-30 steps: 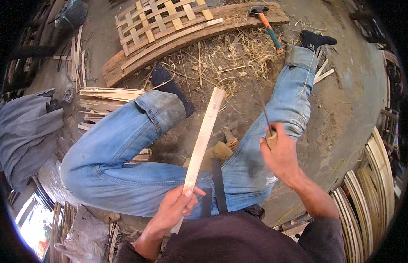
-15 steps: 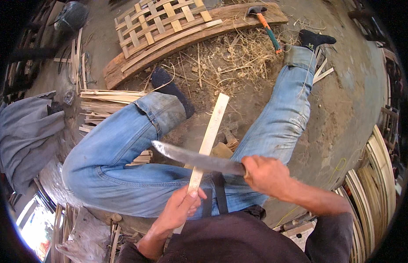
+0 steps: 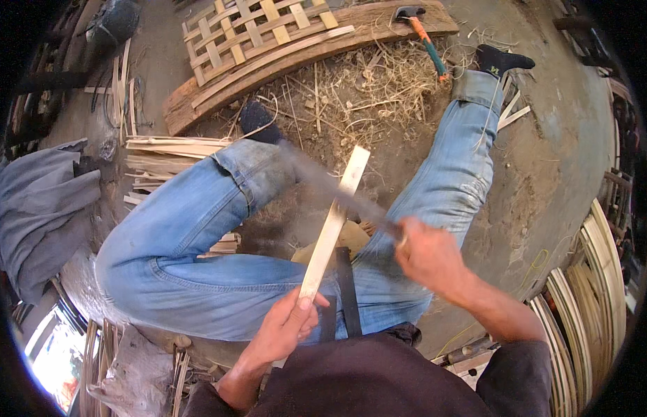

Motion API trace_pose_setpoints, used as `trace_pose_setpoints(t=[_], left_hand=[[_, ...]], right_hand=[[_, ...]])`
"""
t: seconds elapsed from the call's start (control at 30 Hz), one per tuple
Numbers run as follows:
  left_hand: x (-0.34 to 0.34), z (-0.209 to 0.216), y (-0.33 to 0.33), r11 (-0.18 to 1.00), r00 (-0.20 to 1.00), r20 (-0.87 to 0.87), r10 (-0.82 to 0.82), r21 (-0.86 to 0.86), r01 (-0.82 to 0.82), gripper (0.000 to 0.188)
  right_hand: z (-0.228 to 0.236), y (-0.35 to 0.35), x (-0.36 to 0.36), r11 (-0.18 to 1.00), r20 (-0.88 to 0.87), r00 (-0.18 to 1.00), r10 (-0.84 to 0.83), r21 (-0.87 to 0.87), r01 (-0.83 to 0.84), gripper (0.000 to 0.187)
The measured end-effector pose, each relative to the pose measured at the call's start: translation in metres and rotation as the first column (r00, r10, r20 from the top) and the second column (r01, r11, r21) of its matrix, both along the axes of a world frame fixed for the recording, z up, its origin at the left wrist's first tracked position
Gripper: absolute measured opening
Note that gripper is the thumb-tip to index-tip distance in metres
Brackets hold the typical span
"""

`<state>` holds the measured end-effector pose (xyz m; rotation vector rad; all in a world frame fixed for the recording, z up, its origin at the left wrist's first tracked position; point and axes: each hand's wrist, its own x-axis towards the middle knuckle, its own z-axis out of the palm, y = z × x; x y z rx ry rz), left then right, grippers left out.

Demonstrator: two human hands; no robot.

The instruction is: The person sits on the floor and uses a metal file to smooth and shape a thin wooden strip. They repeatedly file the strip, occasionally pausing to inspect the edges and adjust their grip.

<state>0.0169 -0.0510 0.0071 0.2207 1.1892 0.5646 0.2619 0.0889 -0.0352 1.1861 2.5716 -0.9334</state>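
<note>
Between my thumb and fingers, my left hand (image 3: pixel 285 326) grips the near end of a flat, pale wooden strip (image 3: pixel 327 244), which slants up and away from me over my lap. My right hand (image 3: pixel 429 256) is closed round the handle of a long knife (image 3: pixel 365 208). Its blade, blurred by motion, lies across the upper part of the strip and points toward the far left. Whether the edge touches the wood I cannot tell. Most of the knife's handle is hidden in my fist.
Beyond my feet, a woven strip panel (image 3: pixel 257 31) rests on a thick plank (image 3: pixel 268 73), with a hammer (image 3: pixel 426 43) at the plank's right. Curled shavings (image 3: pixel 386 97) cover the ground before it. Strip bundles (image 3: pixel 163 163) lie left; long bent strips (image 3: pixel 577 313) stand right.
My right hand and the knife have moved away from me, up along the strip toward its far end. The strip's far end has shifted slightly right; my left hand stays nearly in place.
</note>
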Motion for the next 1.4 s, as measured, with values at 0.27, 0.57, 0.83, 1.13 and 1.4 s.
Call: trace_pose_setpoints(t=[0.27,0.57,0.83,1.13,1.4], left_hand=[[-0.005,0.005,-0.002,0.997,0.995,-0.057,-0.076,-0.01,0.076,0.035],[0.005,-0.004,-0.008,0.995,0.973,-0.227,0.029,-0.087,-0.05,0.036],[-0.001,0.0,-0.006,0.99,0.988,-0.141,-0.056,0.12,0.073,0.051],[-0.003,-0.013,-0.017,0.998,0.991,-0.133,0.014,0.057,-0.007,0.036],[-0.004,0.005,-0.006,0.996,0.982,-0.168,-0.084,0.02,0.089,0.036]], right_hand=[[-0.016,0.058,0.025,0.921,-0.009,0.924,-0.381,0.086,0.38,0.025],[0.002,-0.036,-0.002,1.0,-0.013,1.0,0.004,-0.009,-0.004,0.014],[-0.014,0.011,0.014,0.988,-0.032,0.993,0.113,0.114,-0.109,0.027],[0.014,-0.037,-0.011,0.961,0.011,0.962,0.273,-0.046,-0.272,0.033],[-0.005,-0.007,0.019,0.992,-0.004,1.0,-0.02,-0.124,0.019,0.019]])
